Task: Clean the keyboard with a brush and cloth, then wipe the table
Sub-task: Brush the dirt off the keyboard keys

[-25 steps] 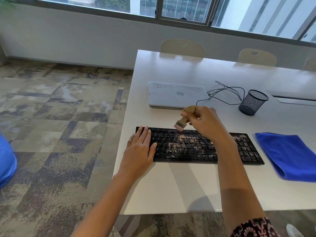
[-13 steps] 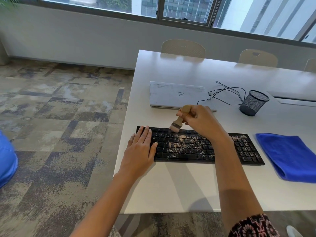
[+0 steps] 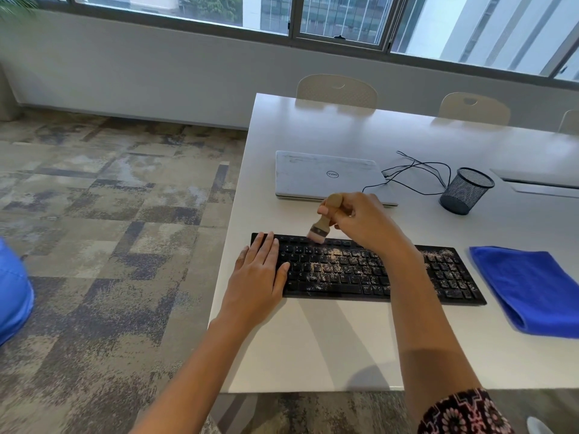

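Observation:
A black keyboard (image 3: 360, 270) lies on the white table (image 3: 329, 339), with pale dust scattered over its middle and right keys. My left hand (image 3: 258, 277) rests flat on the keyboard's left end, fingers straight. My right hand (image 3: 360, 222) grips a small wooden brush (image 3: 322, 223) by its handle, the bristles touching the top row of keys left of centre. A folded blue cloth (image 3: 532, 286) lies on the table to the right of the keyboard.
A shut white laptop (image 3: 326, 177) lies behind the keyboard, with black cables (image 3: 416, 173) and a mesh pen cup (image 3: 466, 191) to its right. Pale chairs (image 3: 336, 89) stand along the table's far side. Patterned carpet (image 3: 109, 230) lies past the table's left edge.
My right hand has swept the brush leftward along the keyboard's top rows. My left hand has stayed flat on the left end.

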A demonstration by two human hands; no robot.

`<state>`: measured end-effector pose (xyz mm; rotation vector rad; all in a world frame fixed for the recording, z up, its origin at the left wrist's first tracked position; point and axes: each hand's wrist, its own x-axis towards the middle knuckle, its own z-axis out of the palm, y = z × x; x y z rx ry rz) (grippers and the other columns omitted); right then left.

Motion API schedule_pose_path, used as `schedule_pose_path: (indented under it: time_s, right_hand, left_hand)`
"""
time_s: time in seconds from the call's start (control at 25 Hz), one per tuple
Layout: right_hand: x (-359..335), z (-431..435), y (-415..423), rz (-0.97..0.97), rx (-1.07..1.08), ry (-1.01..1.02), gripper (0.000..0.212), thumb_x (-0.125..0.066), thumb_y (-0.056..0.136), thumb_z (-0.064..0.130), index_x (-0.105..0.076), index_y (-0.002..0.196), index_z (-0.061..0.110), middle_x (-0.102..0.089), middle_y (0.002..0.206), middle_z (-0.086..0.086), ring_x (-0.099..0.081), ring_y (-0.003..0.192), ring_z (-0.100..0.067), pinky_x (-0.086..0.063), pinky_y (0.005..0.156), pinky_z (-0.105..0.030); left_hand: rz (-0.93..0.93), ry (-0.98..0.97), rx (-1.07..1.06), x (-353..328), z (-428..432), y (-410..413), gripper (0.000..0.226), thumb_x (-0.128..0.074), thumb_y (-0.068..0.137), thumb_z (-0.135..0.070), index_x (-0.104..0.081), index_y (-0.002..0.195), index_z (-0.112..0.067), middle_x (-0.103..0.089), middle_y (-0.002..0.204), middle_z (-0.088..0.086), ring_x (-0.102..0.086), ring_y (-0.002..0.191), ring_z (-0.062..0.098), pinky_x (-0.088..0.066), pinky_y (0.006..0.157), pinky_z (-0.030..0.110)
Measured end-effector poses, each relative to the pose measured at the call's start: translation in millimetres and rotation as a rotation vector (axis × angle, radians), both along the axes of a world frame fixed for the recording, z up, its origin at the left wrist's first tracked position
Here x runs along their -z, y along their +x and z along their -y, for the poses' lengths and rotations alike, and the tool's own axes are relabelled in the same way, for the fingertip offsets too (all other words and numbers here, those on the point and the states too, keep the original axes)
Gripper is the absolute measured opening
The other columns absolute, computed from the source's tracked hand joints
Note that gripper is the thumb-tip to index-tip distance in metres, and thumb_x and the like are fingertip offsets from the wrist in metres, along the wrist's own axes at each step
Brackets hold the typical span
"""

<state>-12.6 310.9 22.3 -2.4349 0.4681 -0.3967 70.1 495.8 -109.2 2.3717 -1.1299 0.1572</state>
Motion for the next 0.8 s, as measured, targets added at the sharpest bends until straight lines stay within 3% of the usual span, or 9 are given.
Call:
schedule_pose_path:
  time_s: [0.16,0.32,0.52,0.6,0.68,0.76,0.8]
  right_hand:
    - [0.8,-7.6,-2.0,-0.010,-0.034,0.008,0.014,-0.065,0.097,0.027,-0.076,0.098,0.019,-0.076,0.088,0.001,-0.069,0.086,-0.020,-0.054,0.087,-0.036]
    - [-9.2,1.5,-14.0,-0.125,-0.016,-0.030,0.015,-0.065,0.096,0.029,-0.075,0.096,0.018,-0.075,0.087,-0.003,-0.069,0.085,-0.026,-0.055,0.085,-0.041]
    - [-8.1,-5.7,-10.4,0.046,0.043,-0.054,0.015,-0.064,0.098,0.029,-0.074,0.090,0.020,-0.075,0.084,0.002,-0.067,0.077,-0.012,-0.049,0.074,-0.032]
    - [2.1,-11.2,-8.0,0.068,0.056,-0.065,0.017,-0.062,0.099,0.025,-0.071,0.086,0.020,-0.070,0.075,0.011,-0.061,0.065,0.006,-0.042,0.060,-0.016]
    - [9.3,-11.9,-10.2,0.027,0.054,-0.070,0.019,-0.060,0.100,0.025,-0.070,0.086,0.016,-0.067,0.075,0.009,-0.054,0.057,0.012,-0.040,0.058,-0.007]
    - [10.9,-7.8,-15.5,-0.010,0.050,-0.054,0.021,-0.060,0.099,0.029,-0.071,0.088,0.014,-0.071,0.079,0.001,-0.056,0.057,0.003,-0.048,0.060,-0.015]
    - [9.5,-5.1,-18.4,-0.017,0.056,-0.032,0.021,-0.061,0.099,0.030,-0.071,0.087,0.015,-0.072,0.080,-0.002,-0.060,0.062,-0.005,-0.055,0.067,-0.027]
  left_hand:
    - [0.003,0.004,-0.001,-0.8,-0.3,-0.2,0.074,-0.008,0.094,-0.053,-0.029,0.152,-0.011,-0.022,0.160,0.001,-0.006,0.150,0.013,0.000,0.117,0.028]
    - [0.000,0.003,0.002,0.1,-0.7,-0.5,0.074,-0.008,0.094,-0.053,-0.028,0.152,-0.011,-0.021,0.160,0.001,-0.005,0.150,0.013,-0.001,0.118,0.029]
    - [0.001,0.005,0.006,0.4,-0.4,0.2,0.074,-0.009,0.095,-0.053,-0.029,0.152,-0.011,-0.022,0.160,0.002,-0.006,0.150,0.014,-0.002,0.118,0.031]
    - [0.002,0.006,0.005,0.4,-0.4,0.0,0.074,-0.008,0.094,-0.053,-0.029,0.152,-0.011,-0.022,0.160,0.002,-0.007,0.150,0.014,-0.003,0.118,0.031]
    - [0.001,0.011,0.002,0.4,-0.3,-0.1,0.074,-0.008,0.094,-0.053,-0.029,0.152,-0.011,-0.022,0.160,0.002,-0.006,0.150,0.014,-0.004,0.118,0.031]
    - [0.001,0.013,0.001,0.9,-0.2,0.3,0.074,-0.008,0.095,-0.053,-0.028,0.152,-0.011,-0.021,0.160,0.001,-0.006,0.150,0.014,-0.004,0.119,0.032]
    - [0.001,0.014,0.002,1.1,-0.1,0.5,0.074,-0.008,0.095,-0.053,-0.028,0.152,-0.011,-0.022,0.160,0.002,-0.007,0.150,0.014,-0.005,0.119,0.032]
